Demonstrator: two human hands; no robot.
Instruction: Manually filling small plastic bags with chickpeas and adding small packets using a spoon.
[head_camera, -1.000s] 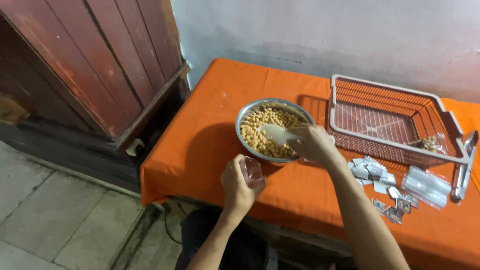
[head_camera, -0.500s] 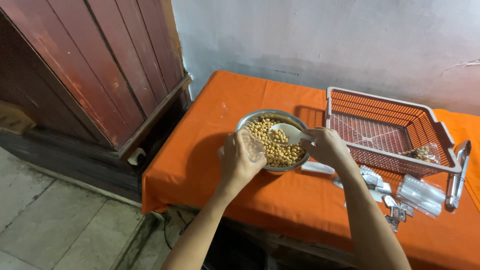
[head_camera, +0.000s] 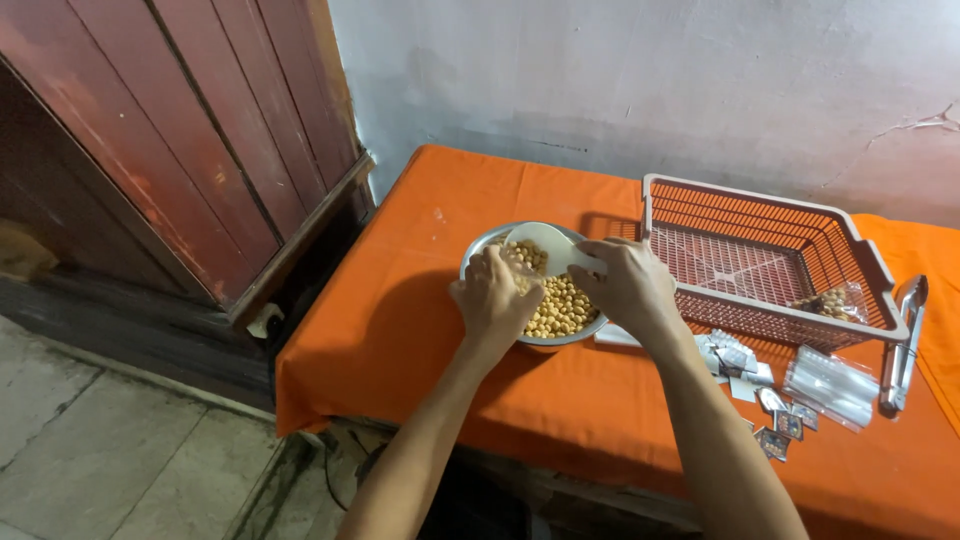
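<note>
A metal bowl (head_camera: 578, 338) of pale round beans (head_camera: 562, 305) sits on the orange tablecloth (head_camera: 420, 330). My left hand (head_camera: 495, 295) hovers over the bowl's left side with its fingers curled around a small clear bag, which the hand mostly hides. My right hand (head_camera: 628, 285) is at the bowl's right rim and grips the handle of a white scoop (head_camera: 545, 243). The scoop's head lies above the beans, right beside my left fingers.
A reddish plastic basket (head_camera: 765, 320) stands right of the bowl, with one filled bag (head_camera: 828, 302) in its corner. In front of it lie clear empty bags (head_camera: 830, 385), small silver packets (head_camera: 735, 357) and metal tongs (head_camera: 905, 340). A wooden door (head_camera: 180, 130) is at left.
My left hand rose with the bag from near the table's front edge to over the bowl. My right hand shifted the scoop toward it.
</note>
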